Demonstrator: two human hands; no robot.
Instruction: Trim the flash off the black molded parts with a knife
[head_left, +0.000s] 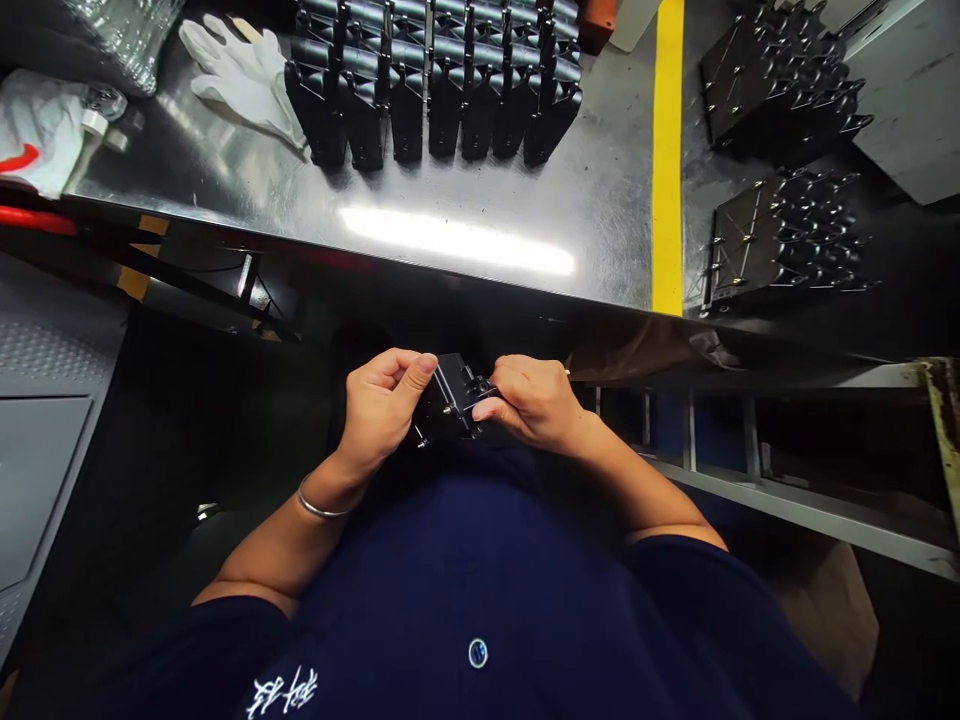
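Note:
In front of my body, below the bench edge, I hold a black block-like part with small shiny pins or screws along its side. My left hand is closed on its left side, thumb pressed on the top edge. On the other side, my right hand pinches the end with the small black projections, thumb below and fingers curled. The fingers hide much of that end. Rows of similar black parts stand on the metal bench beyond my hands.
A yellow stripe crosses the metal bench. Right of it sit two stacks of black parts, a nearer stack and a farther stack. White gloves lie at the left, near a clear plastic bag. A grey cabinet stands lower left.

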